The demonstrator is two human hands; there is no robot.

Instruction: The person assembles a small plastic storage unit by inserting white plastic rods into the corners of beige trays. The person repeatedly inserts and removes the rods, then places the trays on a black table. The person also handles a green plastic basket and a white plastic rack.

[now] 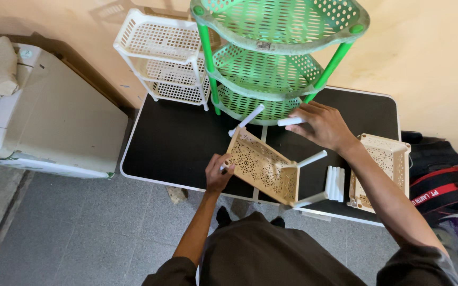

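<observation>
A cream perforated plastic shelf tray (261,167) lies tilted on the black table (176,143), with white tube legs sticking out of its corners. My left hand (217,172) grips the tray's near-left corner, at the white leg there. My right hand (322,124) holds a white tube (291,121) above the tray's far side, close to the green rack. Another white leg (247,119) points up from the tray's far-left corner.
A green three-tier corner rack (276,53) and a white tiered rack (160,58) stand at the table's back. A second cream tray (382,169) and a bundle of white tubes (335,184) lie at the right. A white appliance (43,122) stands left, bags (441,180) right.
</observation>
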